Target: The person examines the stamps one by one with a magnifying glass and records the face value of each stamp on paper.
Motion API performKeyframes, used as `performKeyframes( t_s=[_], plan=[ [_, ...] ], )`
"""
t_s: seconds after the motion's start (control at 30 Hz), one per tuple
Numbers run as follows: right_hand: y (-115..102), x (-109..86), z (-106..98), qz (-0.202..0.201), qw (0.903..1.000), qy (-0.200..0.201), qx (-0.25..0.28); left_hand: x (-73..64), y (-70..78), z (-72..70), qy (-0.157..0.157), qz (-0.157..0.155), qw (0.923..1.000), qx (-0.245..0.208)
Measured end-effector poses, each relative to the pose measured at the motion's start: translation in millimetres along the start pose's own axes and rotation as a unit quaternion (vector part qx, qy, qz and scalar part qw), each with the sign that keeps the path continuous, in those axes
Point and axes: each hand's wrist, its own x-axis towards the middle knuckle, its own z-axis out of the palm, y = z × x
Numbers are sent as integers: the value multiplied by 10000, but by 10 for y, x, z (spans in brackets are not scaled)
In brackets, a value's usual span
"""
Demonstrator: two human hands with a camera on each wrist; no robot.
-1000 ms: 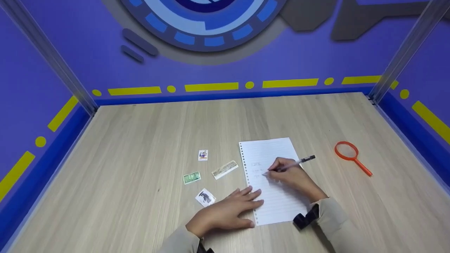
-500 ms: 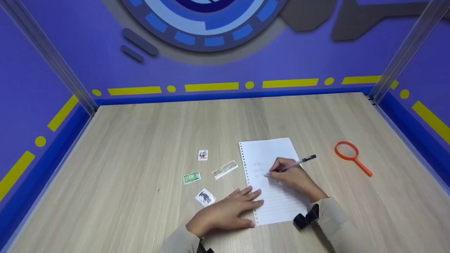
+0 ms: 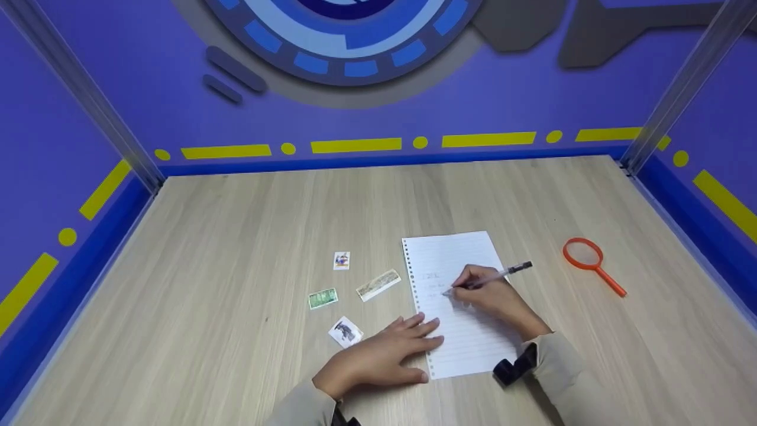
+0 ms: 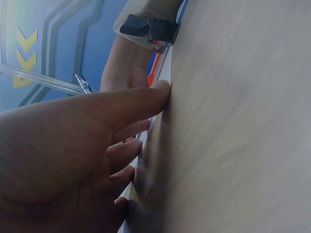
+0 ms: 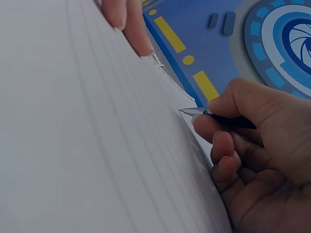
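Note:
A lined sheet of paper point(image 3: 467, 343) with punched holes along its left edge lies on the table. My right hand point(image 3: 494, 299) pinches a pen point(image 3: 502, 273) between thumb and fingers, its tip at the paper beside a few faint lines of writing. In the right wrist view the pen's metal tip point(image 5: 189, 111) meets the lined surface. My left hand point(image 3: 381, 358) lies with fingers spread, fingertips resting on the sheet's lower left edge. Just beyond it is a stamp with a dark figure point(image 3: 345, 332).
Left of the sheet lie a green stamp point(image 3: 323, 299), a long beige stamp point(image 3: 378, 286) and a small colourful stamp point(image 3: 342, 261). An orange magnifying glass point(image 3: 609, 281) rests at the right. Blue-purple panels point(image 3: 355, 121) enclose the table's back and sides.
The pen tip has shifted very slightly right, then back left, with small movements of my right hand. My left hand, the sheet and the stamps stay in place.

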Motion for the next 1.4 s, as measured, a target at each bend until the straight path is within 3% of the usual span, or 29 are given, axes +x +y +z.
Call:
performKeyframes(
  t_s=[0.53, 0.87, 1.4],
  plan=[
    [39, 15, 9, -27, 9998, -149, -102, -2, 7, -13, -30, 2, 10000, -73],
    [16, 14, -13, 396, 9990, 153, -134, -4, 19, -20, -56, -29, 10000, -73],
    [5, 40, -53, 344, 9991, 181, -152, -3, 8, -18, -27, 88, 9999, 78]
  ],
)
